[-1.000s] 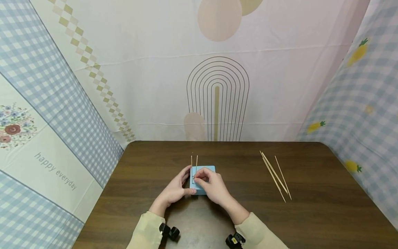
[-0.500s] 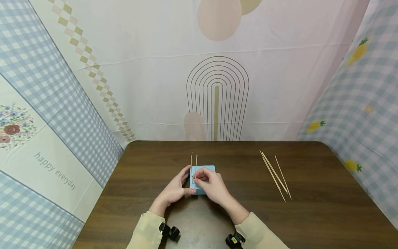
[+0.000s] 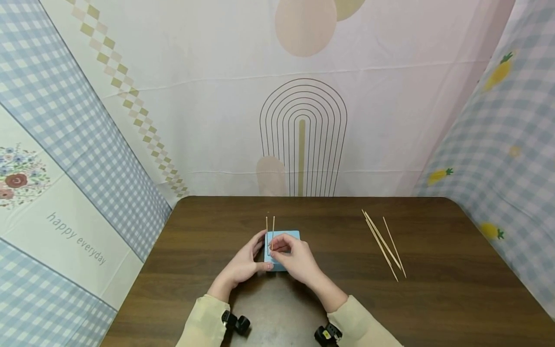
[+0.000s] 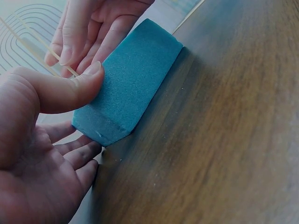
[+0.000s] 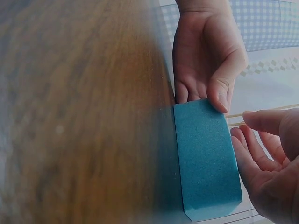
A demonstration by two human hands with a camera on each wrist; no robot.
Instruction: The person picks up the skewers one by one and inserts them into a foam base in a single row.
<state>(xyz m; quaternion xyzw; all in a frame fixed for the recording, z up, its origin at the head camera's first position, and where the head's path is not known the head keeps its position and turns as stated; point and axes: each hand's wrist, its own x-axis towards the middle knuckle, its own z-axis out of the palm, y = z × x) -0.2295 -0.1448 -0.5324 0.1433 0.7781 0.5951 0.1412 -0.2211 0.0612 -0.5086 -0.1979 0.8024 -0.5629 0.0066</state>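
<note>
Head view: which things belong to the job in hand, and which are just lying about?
Job in hand: block, two upright sticks, left hand, right hand.

Lying about: loose sticks (perhaps spares). Also outside the job: hung cloth.

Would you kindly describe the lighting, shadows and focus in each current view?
Head view: fairly even light, a soft shadow below the left hand, faint sheen on the near wood-grain tabletop; left wrist view: dimmer, tabletop blurred at right; right wrist view: tabletop heavily blurred, blue foam block sharper.
</note>
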